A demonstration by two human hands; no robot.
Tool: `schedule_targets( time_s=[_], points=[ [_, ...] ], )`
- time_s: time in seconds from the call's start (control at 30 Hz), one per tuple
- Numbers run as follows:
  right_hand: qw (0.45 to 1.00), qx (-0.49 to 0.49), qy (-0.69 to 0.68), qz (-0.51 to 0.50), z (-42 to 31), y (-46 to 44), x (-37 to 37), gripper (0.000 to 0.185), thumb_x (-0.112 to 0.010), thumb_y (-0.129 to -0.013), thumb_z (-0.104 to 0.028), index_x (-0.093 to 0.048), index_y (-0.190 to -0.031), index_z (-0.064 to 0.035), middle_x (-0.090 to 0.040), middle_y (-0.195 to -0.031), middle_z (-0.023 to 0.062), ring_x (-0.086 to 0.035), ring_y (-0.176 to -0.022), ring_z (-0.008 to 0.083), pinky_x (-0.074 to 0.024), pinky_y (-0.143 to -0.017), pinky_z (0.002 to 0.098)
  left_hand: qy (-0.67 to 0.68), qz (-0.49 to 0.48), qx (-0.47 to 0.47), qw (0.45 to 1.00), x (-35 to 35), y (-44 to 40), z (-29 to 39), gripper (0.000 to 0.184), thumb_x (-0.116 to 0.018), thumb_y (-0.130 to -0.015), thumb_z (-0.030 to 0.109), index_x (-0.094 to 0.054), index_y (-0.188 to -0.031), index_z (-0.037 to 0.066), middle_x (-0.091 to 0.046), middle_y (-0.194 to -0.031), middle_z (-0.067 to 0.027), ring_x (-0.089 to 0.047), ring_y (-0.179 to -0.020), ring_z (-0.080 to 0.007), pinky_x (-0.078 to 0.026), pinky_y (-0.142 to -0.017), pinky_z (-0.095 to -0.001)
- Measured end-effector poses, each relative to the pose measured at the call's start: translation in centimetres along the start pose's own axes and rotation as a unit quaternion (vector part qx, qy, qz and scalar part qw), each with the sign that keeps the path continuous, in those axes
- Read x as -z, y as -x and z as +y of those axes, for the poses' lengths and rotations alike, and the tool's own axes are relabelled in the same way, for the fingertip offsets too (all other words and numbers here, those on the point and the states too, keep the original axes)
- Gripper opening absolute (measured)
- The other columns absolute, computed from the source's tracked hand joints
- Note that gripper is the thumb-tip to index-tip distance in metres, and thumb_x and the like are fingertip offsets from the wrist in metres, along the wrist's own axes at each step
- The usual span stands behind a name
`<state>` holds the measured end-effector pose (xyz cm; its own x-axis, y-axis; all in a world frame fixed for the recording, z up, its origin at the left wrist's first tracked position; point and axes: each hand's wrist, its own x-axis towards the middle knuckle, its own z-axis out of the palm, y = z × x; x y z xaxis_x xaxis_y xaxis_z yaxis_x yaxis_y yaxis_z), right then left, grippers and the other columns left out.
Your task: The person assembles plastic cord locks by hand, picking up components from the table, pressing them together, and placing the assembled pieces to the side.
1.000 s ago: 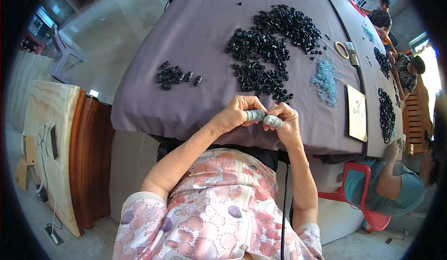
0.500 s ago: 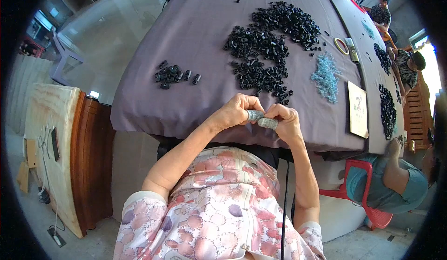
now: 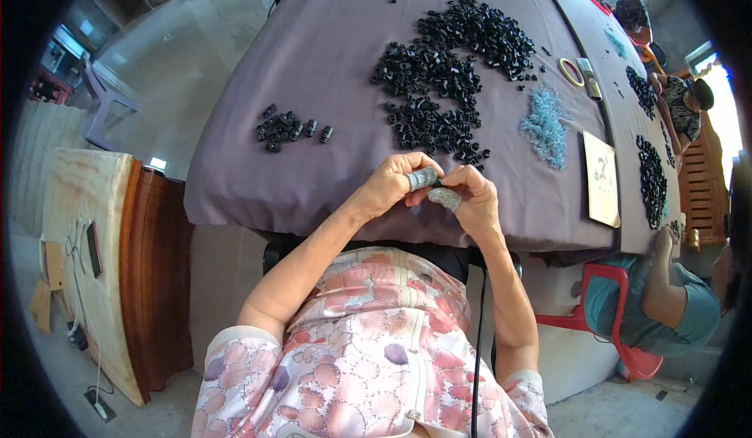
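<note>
My left hand (image 3: pixel 389 184) and my right hand (image 3: pixel 475 200) meet over the table's near edge, with grey wrappings on fingers of both. Between their pinched fingertips is a small black piece (image 3: pixel 439 182), partly hidden. Just beyond the hands lies a big heap of small black pieces (image 3: pixel 435 124) on the grey-purple cloth (image 3: pixel 313 70). To the left sits a small group of black pieces (image 3: pixel 280 127), some with a light mark. Right of the big heap are small clear-blue pieces (image 3: pixel 546 124).
A tape roll (image 3: pixel 571 71), a small bottle-like item (image 3: pixel 588 79) and a printed card (image 3: pixel 600 178) lie to the right. More black heaps (image 3: pixel 652 181) lie beyond. A person in teal (image 3: pixel 666 305) sits by a red chair (image 3: pixel 603 313); other people sit farther off.
My right hand has turned, and its wrapped finger now points lower, away from the left hand's. The camera view has shifted slightly.
</note>
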<state>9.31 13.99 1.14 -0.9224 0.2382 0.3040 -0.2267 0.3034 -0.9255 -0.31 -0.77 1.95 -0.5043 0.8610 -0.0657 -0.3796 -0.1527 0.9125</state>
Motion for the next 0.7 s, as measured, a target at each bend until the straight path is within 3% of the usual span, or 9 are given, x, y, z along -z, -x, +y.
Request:
schedule_targets(
  time_s=[0.33, 0.7],
  points=[
    [0.992, -0.086, 0.061, -0.072, -1.7, 0.1, -0.2, 0.039, -0.074, -0.067, -0.007, -0.059, -0.103, -0.0071, -0.053, -0.065, -0.0007, -0.05, -0.06, 0.0097, -0.043, -0.057, 0.0249, 0.017, -0.005, -0.001, 1.0, 0.0, -0.1, 0.0, 0.015, -0.048, -0.086, 0.002, -0.048, -0.1, 0.004, -0.056, -0.072, -0.0023, -0.047, -0.051, -0.0034, -0.038, -0.044, -0.0157],
    [0.986, 0.023, 0.163, -0.029, -2.1, -0.4, -0.1, 0.037, -0.069, -0.069, -0.007, -0.057, -0.104, -0.0053, -0.05, -0.075, 0.0055, -0.053, -0.062, 0.0159, -0.0437, -0.057, 0.0281, 0.044, 0.023, -0.024, 0.999, 0.3, -0.3, -0.8, 0.013, -0.044, -0.091, 0.007, -0.05, -0.102, 0.004, -0.056, -0.076, -0.0025, -0.05, -0.056, -0.0048, -0.041, -0.047, -0.0167]
  ],
)
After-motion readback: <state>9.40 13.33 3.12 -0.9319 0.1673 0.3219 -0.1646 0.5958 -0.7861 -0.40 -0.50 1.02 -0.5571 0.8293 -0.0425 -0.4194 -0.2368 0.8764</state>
